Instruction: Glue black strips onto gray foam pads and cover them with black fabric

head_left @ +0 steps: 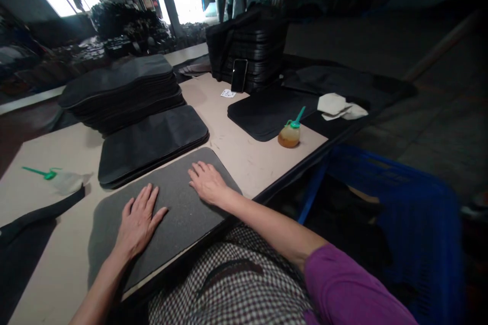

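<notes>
A dark grey sheet with rounded corners (179,223) lies flat along the table's near edge. My left hand (139,221) rests on its left part, fingers stretched out and thumb apart. Toward the sheet's far right corner, my right hand (208,182) presses down with its palm low and fingers spread. Neither hand grips anything. Just beyond the sheet sits a low stack of black rounded panels (152,144). Behind that rises a taller stack of similar panels (122,86).
A squeeze bottle with amber liquid (288,136) stands near the right edge, by black panels (267,111) and a white cloth (339,106). Another green-capped bottle (63,182) lies at left. A phone (239,75) leans on a black pile (255,45). A blue basket (419,213) stands below.
</notes>
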A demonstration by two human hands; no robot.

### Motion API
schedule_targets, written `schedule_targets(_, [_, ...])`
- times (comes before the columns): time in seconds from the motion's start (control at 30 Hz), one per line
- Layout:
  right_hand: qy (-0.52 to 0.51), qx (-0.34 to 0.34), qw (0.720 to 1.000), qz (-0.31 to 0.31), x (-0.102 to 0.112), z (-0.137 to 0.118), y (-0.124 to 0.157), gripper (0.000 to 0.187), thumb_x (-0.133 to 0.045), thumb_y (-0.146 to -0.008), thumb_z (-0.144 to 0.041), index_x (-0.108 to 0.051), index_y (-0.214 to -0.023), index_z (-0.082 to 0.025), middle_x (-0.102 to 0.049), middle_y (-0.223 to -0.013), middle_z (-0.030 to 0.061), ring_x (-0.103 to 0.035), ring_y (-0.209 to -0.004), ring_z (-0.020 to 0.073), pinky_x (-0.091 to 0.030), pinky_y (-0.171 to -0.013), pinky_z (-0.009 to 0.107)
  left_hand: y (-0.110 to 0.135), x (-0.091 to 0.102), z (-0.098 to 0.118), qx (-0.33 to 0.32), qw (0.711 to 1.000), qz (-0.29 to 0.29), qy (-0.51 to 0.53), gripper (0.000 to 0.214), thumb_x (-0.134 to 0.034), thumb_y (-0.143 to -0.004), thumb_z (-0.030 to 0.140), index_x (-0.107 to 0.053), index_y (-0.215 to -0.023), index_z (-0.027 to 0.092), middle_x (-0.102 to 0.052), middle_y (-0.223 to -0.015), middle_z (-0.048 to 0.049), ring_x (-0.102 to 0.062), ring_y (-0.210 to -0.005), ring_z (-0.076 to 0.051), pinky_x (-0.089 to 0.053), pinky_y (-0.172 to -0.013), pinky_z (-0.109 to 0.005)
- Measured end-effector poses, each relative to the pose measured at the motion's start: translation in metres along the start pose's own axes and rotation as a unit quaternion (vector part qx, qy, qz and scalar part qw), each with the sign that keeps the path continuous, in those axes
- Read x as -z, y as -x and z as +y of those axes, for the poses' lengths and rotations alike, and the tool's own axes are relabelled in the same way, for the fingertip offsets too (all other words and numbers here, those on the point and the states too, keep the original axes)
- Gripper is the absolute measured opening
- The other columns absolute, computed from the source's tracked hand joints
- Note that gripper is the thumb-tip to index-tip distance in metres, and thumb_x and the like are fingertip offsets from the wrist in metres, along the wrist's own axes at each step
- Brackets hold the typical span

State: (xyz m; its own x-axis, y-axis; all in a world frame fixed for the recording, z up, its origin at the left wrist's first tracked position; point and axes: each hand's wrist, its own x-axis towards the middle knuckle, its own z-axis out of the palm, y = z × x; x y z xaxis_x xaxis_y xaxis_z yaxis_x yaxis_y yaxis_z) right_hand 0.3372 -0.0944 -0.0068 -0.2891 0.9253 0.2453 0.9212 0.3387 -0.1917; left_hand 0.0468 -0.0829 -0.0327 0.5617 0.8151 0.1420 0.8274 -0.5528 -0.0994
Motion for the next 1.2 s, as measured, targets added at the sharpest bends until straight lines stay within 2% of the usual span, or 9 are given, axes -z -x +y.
schedule_targets(0.1, [0.022,-0.067,0.997,0.009,0.015,0.033,0.039,0.037,-0.045,-0.104,-0.024,-0.059,-0.134,-0.006,-0.056,-0.144,0.0227,-0.05,-0.134,0.0315,-0.042,-0.108,0.047,0.0,-0.001,0.0,0.004,1.0,0.004,0.008,0.067,-0.032,-0.104,0.054,-0.025,-0.162,0.022,-0.026,-0.168,-0.0132,-0.027,-0.155,-0.028,-0.025,-0.122,-0.053])
schedule_targets(0.2, [0.044,-0.133,0.99,0.009,0.041,0.061,0.079,0.035,-0.042,-0.104,-0.021,-0.068,-0.116,-0.001,-0.062,-0.131,0.0275,-0.057,-0.121,0.0354,-0.044,-0.103,0.051,0.0,-0.001,0.0,0.005,1.0,0.001,0.015,0.068,-0.032,-0.103,0.056,-0.026,-0.162,0.022,-0.026,-0.168,-0.0133,-0.026,-0.155,-0.028,-0.024,-0.122,-0.053])
schedule_targets(0.33, [0.05,-0.165,0.984,0.038,0.067,0.067,0.099,0.034,-0.042,-0.104,-0.022,-0.068,-0.117,-0.003,-0.06,-0.135,0.0256,-0.054,-0.125,0.0358,-0.042,-0.105,0.053,0.0,0.001,0.002,0.015,1.0,-0.015,0.018,0.07,-0.028,-0.103,0.058,-0.027,-0.162,0.02,-0.024,-0.169,-0.0129,-0.022,-0.156,-0.028,-0.021,-0.123,-0.054])
schedule_targets(0.47, [0.001,-0.058,0.997,0.055,0.059,0.022,0.073,0.036,-0.042,-0.106,-0.026,-0.062,-0.129,-0.007,-0.057,-0.144,0.0194,-0.049,-0.134,0.0325,-0.04,-0.11,0.049,-0.001,0.002,0.003,0.023,0.999,-0.02,0.009,0.069,-0.027,-0.103,0.058,-0.03,-0.161,0.02,-0.022,-0.17,-0.0124,-0.015,-0.158,-0.029,-0.02,-0.122,-0.055])
schedule_targets(0.6, [-0.045,0.137,0.989,0.045,0.022,-0.045,0.021,0.049,-0.038,-0.108,-0.043,-0.052,-0.141,-0.01,-0.049,-0.154,0.0143,-0.038,-0.144,0.0277,-0.03,-0.119,0.045,0.001,0.002,0.001,0.011,1.0,-0.007,0.0,0.066,-0.029,-0.103,0.054,-0.034,-0.159,0.021,-0.019,-0.171,-0.0126,-0.015,-0.158,-0.029,-0.021,-0.122,-0.054])
schedule_targets(0.67, [-0.06,0.178,0.982,0.032,0.0,-0.067,-0.007,0.054,-0.036,-0.108,-0.048,-0.044,-0.148,-0.012,-0.044,-0.158,0.0144,-0.036,-0.146,0.0258,-0.031,-0.118,0.044,0.002,0.001,0.0,0.004,1.0,-0.002,-0.004,0.064,-0.029,-0.103,0.051,-0.037,-0.158,0.018,-0.02,-0.17,-0.0141,-0.016,-0.158,-0.029,-0.022,-0.122,-0.053])
schedule_targets(0.77, [-0.059,0.141,0.988,0.01,-0.027,-0.073,-0.042,0.059,-0.036,-0.107,-0.051,-0.04,-0.152,-0.012,-0.042,-0.159,0.0143,-0.036,-0.147,0.026,-0.032,-0.118,0.044,0.003,0.0,0.0,0.011,1.0,0.003,-0.011,0.061,-0.027,-0.104,0.046,-0.039,-0.157,0.017,-0.023,-0.169,-0.0147,-0.018,-0.157,-0.028,-0.025,-0.121,-0.052])
schedule_targets(0.9, [-0.046,0.064,0.997,0.008,-0.044,-0.046,-0.06,0.061,-0.038,-0.105,-0.053,-0.05,-0.147,-0.01,-0.045,-0.157,0.0169,-0.037,-0.147,0.0292,-0.031,-0.119,0.045,0.0,0.001,0.002,0.013,1.0,0.0,-0.02,0.061,-0.028,-0.105,0.05,-0.035,-0.159,0.022,-0.026,-0.169,-0.0114,-0.024,-0.156,-0.027,-0.027,-0.12,-0.051])
schedule_targets(1.2, [-0.01,-0.114,0.993,0.024,-0.026,0.017,-0.014,0.068,-0.039,-0.104,-0.05,-0.044,-0.15,0.0,-0.039,-0.159,0.0224,-0.032,-0.15,0.0346,-0.022,-0.123,0.048,-0.001,0.005,0.005,0.02,1.0,-0.015,-0.018,0.061,-0.029,-0.105,0.05,-0.031,-0.161,0.026,-0.026,-0.169,-0.0093,-0.024,-0.156,-0.027,-0.026,-0.121,-0.052])
